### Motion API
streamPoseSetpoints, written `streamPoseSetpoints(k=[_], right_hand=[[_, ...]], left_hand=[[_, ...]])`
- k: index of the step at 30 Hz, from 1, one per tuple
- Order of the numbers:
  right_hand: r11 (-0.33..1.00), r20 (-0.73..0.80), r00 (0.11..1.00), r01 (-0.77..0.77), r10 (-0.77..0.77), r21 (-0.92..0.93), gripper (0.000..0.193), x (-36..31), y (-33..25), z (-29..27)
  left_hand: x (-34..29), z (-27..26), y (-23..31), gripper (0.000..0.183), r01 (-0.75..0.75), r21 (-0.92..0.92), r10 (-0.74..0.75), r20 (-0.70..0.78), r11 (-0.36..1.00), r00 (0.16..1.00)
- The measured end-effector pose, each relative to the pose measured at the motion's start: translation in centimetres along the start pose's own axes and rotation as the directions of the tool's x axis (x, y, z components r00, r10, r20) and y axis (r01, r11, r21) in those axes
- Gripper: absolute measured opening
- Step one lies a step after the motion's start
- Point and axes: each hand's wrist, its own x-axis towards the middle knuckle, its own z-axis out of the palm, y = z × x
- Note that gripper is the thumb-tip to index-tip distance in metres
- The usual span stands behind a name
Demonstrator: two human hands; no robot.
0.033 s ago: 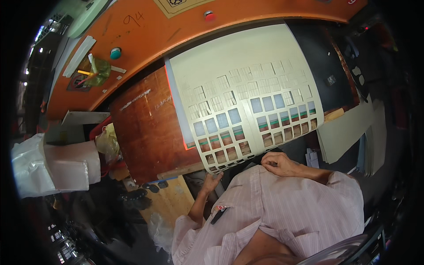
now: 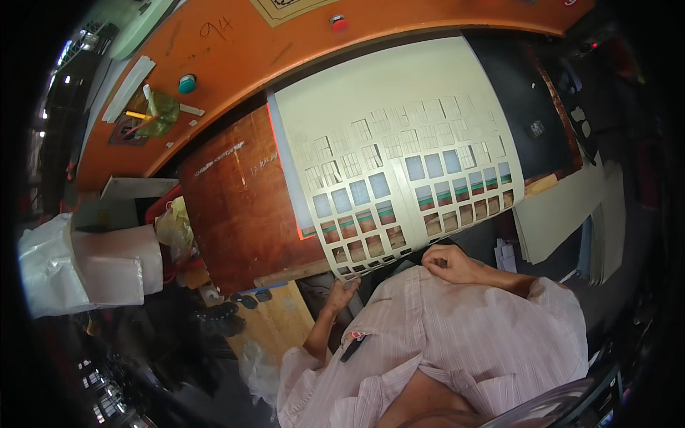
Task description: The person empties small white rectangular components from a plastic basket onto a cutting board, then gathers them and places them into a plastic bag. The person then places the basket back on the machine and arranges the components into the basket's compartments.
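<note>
A large cream sheet of card (image 2: 385, 78) lies over the table and bends down over its near edge. Rows of rectangular windows are cut through its nearer half, while farther rows still hold loose-looking cut strips. At the sheet's near left corner, my left hand (image 2: 341, 294) pinches the edge between thumb and fingers. My right hand (image 2: 453, 265) is held close to my shirt, just below the sheet's near edge, with its fingers curled together; whatever may be inside them is hidden. Beneath the card, a bluish-grey sheet (image 2: 291, 171) shows along the left side and through some windows.
A reddish-brown wooden board (image 2: 228, 207) lies left, a black surface (image 2: 524, 100) right. Behind runs an orange machine panel (image 2: 250, 50) with a red button (image 2: 339, 25) and a green button (image 2: 187, 84). Stacked card sheets (image 2: 564, 221) stand at right; white plastic-wrapped material (image 2: 85, 267) sits at left.
</note>
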Motion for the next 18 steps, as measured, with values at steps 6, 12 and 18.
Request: streamPoseSetpoints(k=[6, 12, 18], right_hand=[[0.989, 0.193, 0.971, -0.133, 0.145, -0.071, 0.022, 1.0, 4.9, 0.5], [0.927, 0.209, 0.970, 0.191, -0.127, -0.322, 0.033, 0.3, 5.4, 1.9], [0.949, 0.151, 0.950, 0.292, -0.273, -0.117, 0.057, -0.7, 1.3, -0.1]], left_hand=[[-5.3, -2.0, 4.7, 0.033, 0.192, -0.102, -0.163, 0.242, 0.976, 0.957], [-10.8, -5.7, 15.5, 0.036, 0.202, -0.341, -0.071, 0.360, 0.918, 0.930], [-8.6, -5.7, 25.4, 0.053, -0.039, -0.714, 0.226, 0.168, 0.699, 0.960]])
